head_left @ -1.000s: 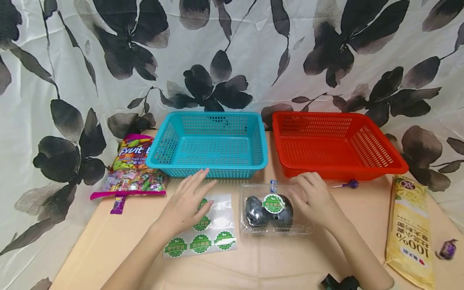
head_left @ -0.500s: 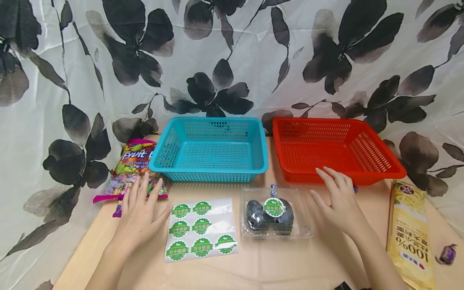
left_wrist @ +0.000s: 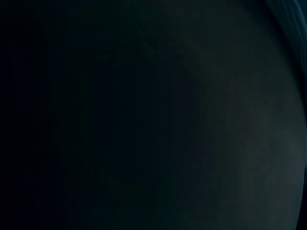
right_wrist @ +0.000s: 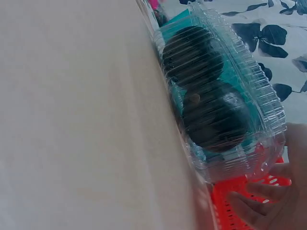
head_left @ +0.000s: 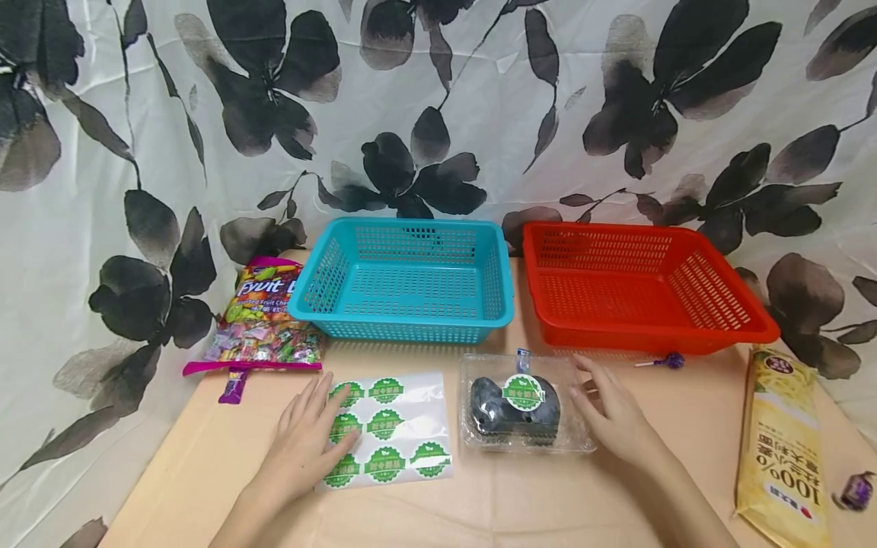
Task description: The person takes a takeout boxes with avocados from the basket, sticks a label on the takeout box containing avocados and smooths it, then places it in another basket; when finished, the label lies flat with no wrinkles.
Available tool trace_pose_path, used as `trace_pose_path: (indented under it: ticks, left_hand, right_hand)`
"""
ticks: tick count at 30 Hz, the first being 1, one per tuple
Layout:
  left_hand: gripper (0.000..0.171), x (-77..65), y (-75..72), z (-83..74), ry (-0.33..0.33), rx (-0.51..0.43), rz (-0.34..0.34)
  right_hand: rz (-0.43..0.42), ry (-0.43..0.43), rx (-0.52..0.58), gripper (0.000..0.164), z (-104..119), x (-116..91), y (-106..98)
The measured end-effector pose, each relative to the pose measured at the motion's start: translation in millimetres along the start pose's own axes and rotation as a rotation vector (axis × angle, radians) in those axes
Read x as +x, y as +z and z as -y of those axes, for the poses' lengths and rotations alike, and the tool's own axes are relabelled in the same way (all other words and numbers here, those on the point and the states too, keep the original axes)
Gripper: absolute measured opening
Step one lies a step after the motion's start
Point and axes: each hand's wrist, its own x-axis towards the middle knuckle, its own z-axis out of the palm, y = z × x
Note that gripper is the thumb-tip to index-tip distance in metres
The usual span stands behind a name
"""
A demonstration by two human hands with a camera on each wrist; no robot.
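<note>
My left hand (head_left: 301,438), fingers loosely extended, lies over the left edge of a sheet of round green stickers (head_left: 409,399), covering part of its left column. A clear plastic clamshell box (head_left: 575,438) with two dark round fruits (right_wrist: 216,115) inside sits to the right of the sheet. One green sticker (head_left: 524,392) is on the box lid. At the right end of the box is my right hand (head_left: 620,422), its relaxed fingers and thumb right at the edge. In the right wrist view its fingers (right_wrist: 261,191) spread beside that end. The left wrist view is almost black.
Behind stand a blue basket (head_left: 411,332) and a red basket (head_left: 637,340). A candy bag (head_left: 263,327) and a small purple wrapped candy (head_left: 234,387) lie left. A small blue-and-white packet (head_left: 523,359), a lollipop (head_left: 671,361), a yellow pasta bag (head_left: 781,449) and another purple candy (head_left: 856,492) lie right.
My left hand went from over the sticker sheet to its left, then came back onto the sheet's left edge. My right hand lifted away from the box toward the red basket, then returned to the box's right end.
</note>
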Motion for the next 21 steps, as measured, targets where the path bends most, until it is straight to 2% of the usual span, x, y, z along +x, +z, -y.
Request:
trace_pose_path:
  ticks: [3, 8, 14, 21]
  left_hand:
    - [0.063, -1.4, 8.0, -5.9, 0.008, -0.018, 0.031]
    - [0.058, -0.6, 13.8, -13.5, 0.037, -0.027, 0.076]
    - [0.047, 3.8, 10.0, -17.7, 0.048, 0.036, 0.048]
    - [0.038, 9.7, 6.5, -27.4, 0.077, -0.042, 0.057]
  right_hand:
    - [0.045, 0.075, 0.099, 0.046, 0, -2, 4]
    - [0.099, 0.170, 0.183, 0.045, 1, -4, 5]
    - [0.097, 0.184, 0.223, 0.045, 3, -4, 4]
    - [0.076, 0.194, 0.215, 0.045, -1, -5, 7]
